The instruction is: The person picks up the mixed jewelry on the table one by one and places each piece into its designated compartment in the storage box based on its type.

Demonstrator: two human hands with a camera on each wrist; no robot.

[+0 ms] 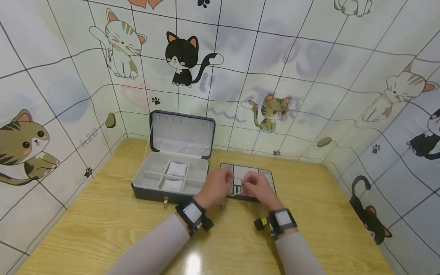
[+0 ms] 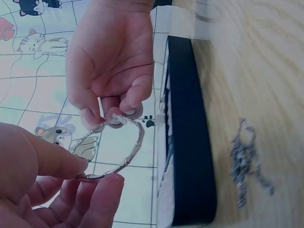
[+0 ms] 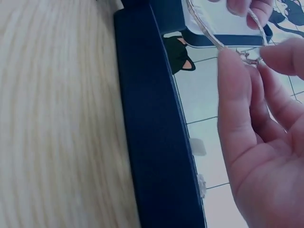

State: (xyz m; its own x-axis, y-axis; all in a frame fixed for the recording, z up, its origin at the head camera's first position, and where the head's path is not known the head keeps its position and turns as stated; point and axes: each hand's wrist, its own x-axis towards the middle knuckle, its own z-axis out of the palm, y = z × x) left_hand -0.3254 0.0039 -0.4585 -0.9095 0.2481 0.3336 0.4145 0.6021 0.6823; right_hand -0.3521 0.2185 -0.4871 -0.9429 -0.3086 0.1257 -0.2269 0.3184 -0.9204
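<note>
A thin silver bracelet (image 2: 127, 160) with bamboo-like joints is held up between both hands, forming a ring. My left hand (image 1: 216, 185) pinches one side of it between thumb and fingers. Opposite, my right hand (image 1: 260, 188) pinches the other side at the fingertips, where a small clasp (image 3: 247, 58) shows. Both hands are over the dark-edged jewelry tray (image 1: 266, 172), which has light compartments with some small pieces in them. On the table just in front of the tray lies a silver chain (image 2: 244, 164) in a small heap.
Left of the tray stands an open dark jewelry box (image 1: 148, 193) with its lid (image 1: 182, 131) raised. White cushions (image 1: 177, 169) sit in two of its compartments. A cat-print curtain (image 1: 233, 57) hangs behind the wooden table (image 1: 103, 225).
</note>
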